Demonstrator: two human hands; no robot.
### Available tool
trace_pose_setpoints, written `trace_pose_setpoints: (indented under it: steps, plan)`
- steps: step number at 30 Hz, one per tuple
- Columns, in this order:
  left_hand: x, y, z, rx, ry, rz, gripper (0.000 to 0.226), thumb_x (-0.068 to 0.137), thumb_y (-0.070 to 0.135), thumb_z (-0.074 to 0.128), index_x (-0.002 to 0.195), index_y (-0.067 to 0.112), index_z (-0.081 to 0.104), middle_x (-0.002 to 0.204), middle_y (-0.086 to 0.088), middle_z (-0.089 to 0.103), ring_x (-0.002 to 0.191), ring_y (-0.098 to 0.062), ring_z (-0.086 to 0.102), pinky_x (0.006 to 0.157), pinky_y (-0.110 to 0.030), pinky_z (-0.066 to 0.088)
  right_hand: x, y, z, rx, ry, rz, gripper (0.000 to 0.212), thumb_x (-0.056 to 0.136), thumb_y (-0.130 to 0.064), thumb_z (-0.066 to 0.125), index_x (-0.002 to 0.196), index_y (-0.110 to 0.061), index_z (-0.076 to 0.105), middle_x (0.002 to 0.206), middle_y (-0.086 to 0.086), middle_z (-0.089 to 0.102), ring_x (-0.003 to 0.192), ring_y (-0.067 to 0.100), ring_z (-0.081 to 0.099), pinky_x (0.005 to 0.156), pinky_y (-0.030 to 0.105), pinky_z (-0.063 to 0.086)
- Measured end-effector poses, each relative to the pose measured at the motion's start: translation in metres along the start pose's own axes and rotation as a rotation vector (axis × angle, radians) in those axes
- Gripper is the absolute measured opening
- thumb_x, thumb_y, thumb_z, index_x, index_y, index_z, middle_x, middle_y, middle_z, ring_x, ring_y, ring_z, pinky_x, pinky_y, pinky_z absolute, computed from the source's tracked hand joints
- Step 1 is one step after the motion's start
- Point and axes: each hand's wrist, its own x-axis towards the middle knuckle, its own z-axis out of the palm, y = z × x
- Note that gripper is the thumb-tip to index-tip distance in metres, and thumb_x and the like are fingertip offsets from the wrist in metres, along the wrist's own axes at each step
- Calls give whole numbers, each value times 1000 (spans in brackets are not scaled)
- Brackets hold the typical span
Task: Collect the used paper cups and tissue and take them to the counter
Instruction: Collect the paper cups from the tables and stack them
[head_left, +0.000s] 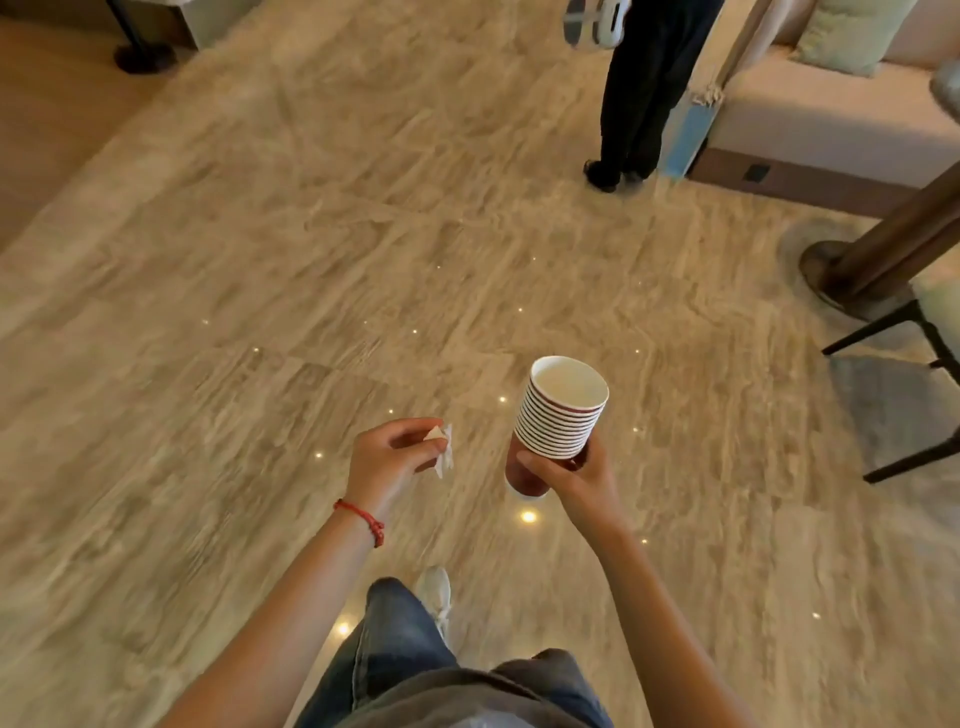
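A shiny floor (260, 260) was seen, with a sofa (831, 119) at the back (a pillow (852, 31) on it) and a person's dark legs (639, 104) beside it.

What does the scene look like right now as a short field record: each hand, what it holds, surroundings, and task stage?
left hand: the left hand pinches a crumpled white tissue
right hand: the right hand grips a nested stack of red-and-white paper cups near its base
stack pose: tilted, open end up and away from the person
surface below: beige stone-patterned floor
nearby: a person in black trousers by a beige sofa; dark chair legs at right
counter: not identifiable in view
task stage: items collected, being carried
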Motion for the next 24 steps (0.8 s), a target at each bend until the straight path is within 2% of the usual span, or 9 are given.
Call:
trace_pose_setpoints:
  steps: [3,6,10,14,18,24]
  plan:
    - [53,26,4,22,3,-16,28,74,-7,70,100,1,68,84,-9,68,74,-14,64,63,-14,55,49,-12,11,-16,13,6,54,70,-18,82,117,-15,56,102,-5,69,95,8,66,74,24,55]
    - [97,41,14,34,-5,-45,27,73,-5,71,98,4,69,83,-6,68,74,-12,65,61,-13,54,90,-17,15,-44,40,25,57,69,-25,82,118,-21,54,101,-12,69,94,1,65,71,16,54]
    - [162,58,34,48,-12,-71,26,73,-6,71,97,4,70,81,-5,69,71,-9,66,59,-13,53,156,-18,16,-14,51,69,57,68,-19,84,117,-18,55,97,-12,70,91,2,66,67,12,51]
    - [237,80,67,56,-31,-65,25,72,-5,71,93,9,71,80,-3,70,67,-5,67,58,-12,52,236,-23,8,-19,45,70,55,67,-19,83,114,-21,55,98,-17,69,90,0,66,66,11,51]
    - [308,113,108,46,-35,-60,23,73,-6,70,89,10,71,79,-4,70,66,-3,68,59,-14,53,322,-39,-6,-32,48,63,59,67,-17,84,118,-15,54,98,-11,70,90,3,66,67,15,52]
    - [406,167,163,41,-31,-58,23,73,-5,71,89,11,71,78,-3,69,65,-3,68,59,-14,54,437,-70,-31,-47,22,99,67,67,-20,84,125,-11,50,110,-2,66,97,4,64,74,16,53]
